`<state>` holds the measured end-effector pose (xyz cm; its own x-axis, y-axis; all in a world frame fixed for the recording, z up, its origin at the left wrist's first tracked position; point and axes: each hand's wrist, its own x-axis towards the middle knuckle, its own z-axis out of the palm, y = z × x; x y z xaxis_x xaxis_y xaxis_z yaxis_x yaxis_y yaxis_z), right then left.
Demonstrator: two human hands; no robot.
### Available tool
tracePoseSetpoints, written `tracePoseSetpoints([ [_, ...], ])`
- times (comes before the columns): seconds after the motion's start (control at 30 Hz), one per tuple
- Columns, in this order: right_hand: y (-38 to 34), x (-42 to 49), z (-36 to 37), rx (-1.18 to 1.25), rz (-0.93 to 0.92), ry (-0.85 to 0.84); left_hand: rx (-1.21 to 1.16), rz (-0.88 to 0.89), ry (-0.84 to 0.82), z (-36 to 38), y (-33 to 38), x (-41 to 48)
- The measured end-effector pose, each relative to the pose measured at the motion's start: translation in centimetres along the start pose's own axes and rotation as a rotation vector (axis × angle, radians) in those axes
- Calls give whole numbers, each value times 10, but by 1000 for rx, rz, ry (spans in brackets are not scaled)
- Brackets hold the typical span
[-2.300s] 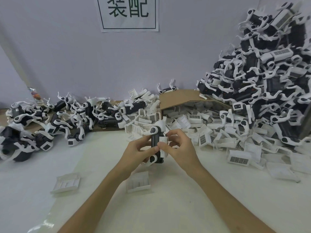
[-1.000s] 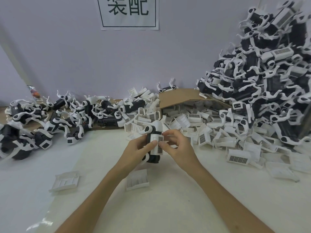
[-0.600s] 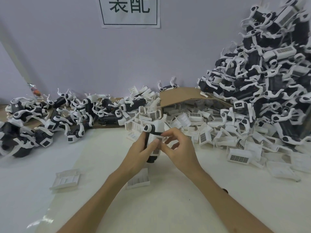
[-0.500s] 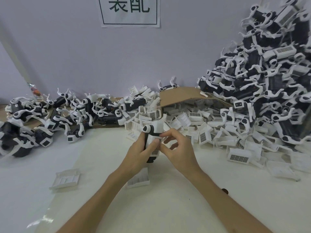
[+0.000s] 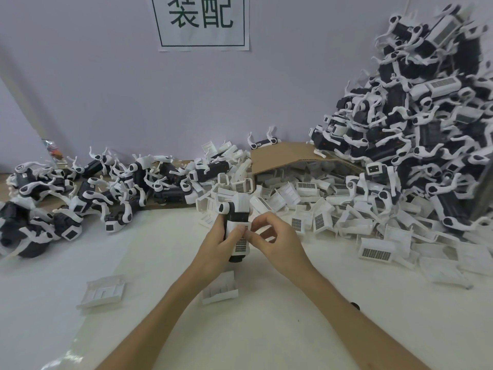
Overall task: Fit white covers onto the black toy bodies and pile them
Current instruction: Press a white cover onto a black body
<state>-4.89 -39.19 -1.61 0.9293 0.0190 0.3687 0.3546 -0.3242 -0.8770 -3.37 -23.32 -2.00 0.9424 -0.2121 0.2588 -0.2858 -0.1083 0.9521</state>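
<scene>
Above the middle of the white table my left hand grips a black toy body held upright, thumb pressed on its front. A white cover with a grille patch sits on the body's front. My right hand pinches the cover's upper right edge with thumb and forefinger. The body's lower end shows black under the cover. Loose white covers lie heaped behind my hands. Two more covers lie near my forearms, one to the left and one under my left wrist.
A tall pile of black and white toy bodies rises at the right against the wall. A lower spread of toy bodies lies at the left. A brown cardboard sheet arches over covers at the back. A paper sign hangs on the wall.
The cover has gone from beside the body onto its front. Both hands lifted the toy slightly toward the cover heap, and my right fingers moved to the cover's upper edge.
</scene>
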Motion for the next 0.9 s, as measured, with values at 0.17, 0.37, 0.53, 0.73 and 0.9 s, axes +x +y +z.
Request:
tracePoseSetpoints([
  [0.17, -1, -1, 2, 12, -27, -4, -11, -15, 23, -1, -1, 1],
  [0.37, -1, 0, 1, 19, -24, -20, -5, -26, 15, 2, 0, -1],
  [0.53, 2, 0, 4, 29, 60, -133, -37, -9, 8, 2, 5, -2],
  [0.73, 0, -3, 5, 17, 95, -219, -86, -25, -29, 0, 8, -4],
  [0.9, -4, -5, 3, 34, 55, -200, -105, -16, -20, -1, 5, -4],
])
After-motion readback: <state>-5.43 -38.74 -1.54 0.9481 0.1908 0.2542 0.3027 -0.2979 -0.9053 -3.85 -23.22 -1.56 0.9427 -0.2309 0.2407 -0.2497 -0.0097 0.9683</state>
